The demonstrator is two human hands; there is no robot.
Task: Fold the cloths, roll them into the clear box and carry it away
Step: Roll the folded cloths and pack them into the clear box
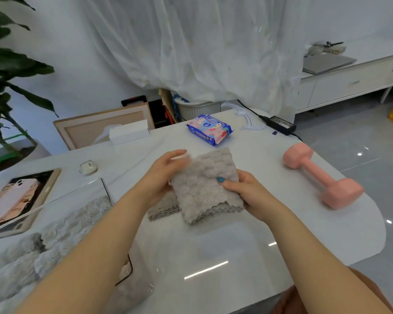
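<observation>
Nearest, down and left of the held cloth, a clear box [55,201] sits on the white table [213,245] with fluffy grey cloths [61,227] inside; both bare forearms reach forward from the bottom edge. At centre, a folded grey cloth [204,189] is held just above the table; the right hand [247,191] pinches its right edge, thumb with a teal nail on top and fingers underneath; the left hand [161,175] grips its left side, fingers curled over the far left corner, slightly blurred. A second folded cloth [162,208] lies on the table, partly under the held cloth's left edge. Right of the held cloth, well apart, lies a pink dumbbell [320,175]; left of it, past the box, a tablet [21,196] lies flat, with a small earbud case [88,167] just beyond. Farther back from the cloth sits a pack of wipes [209,129]; back left a white carton [128,132]; back right a black charger [279,125] at the table's edge.
</observation>
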